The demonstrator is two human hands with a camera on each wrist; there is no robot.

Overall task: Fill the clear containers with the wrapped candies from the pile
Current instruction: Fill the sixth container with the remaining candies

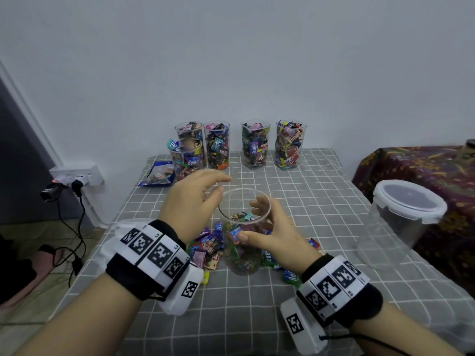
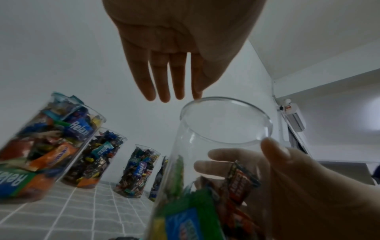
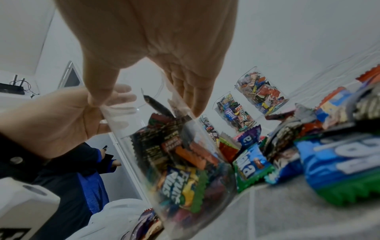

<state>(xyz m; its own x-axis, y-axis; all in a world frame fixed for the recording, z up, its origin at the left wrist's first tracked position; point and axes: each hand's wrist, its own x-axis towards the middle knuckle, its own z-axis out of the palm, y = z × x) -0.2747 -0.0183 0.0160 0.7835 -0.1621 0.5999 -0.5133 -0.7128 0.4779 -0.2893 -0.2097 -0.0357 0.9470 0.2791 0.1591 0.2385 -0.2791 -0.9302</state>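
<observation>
My right hand [image 1: 248,222] grips a clear round container [image 1: 241,263] standing on the grey checked tablecloth, thumb on the near side and fingers behind it. Wrapped candies fill roughly its lower half. My left hand [image 1: 222,185] hovers just left of the rim with straight fingers [image 2: 164,78] and holds nothing. The pile of wrapped candies [image 1: 208,247] lies around the container's base, partly hidden by both hands. The right wrist view shows the container [image 3: 180,162] close up with the pile [image 3: 308,146] to its right. Several filled clear containers [image 1: 217,145] stand along the back wall.
A large lidded plastic tub [image 1: 408,201] stands at the right table edge beside a patterned cloth [image 1: 424,165]. A blue candy bag [image 1: 158,173] lies back left. A white plastic bag [image 1: 113,240] sits under my left wrist. A wall socket with cables [image 1: 77,176] is left of the table.
</observation>
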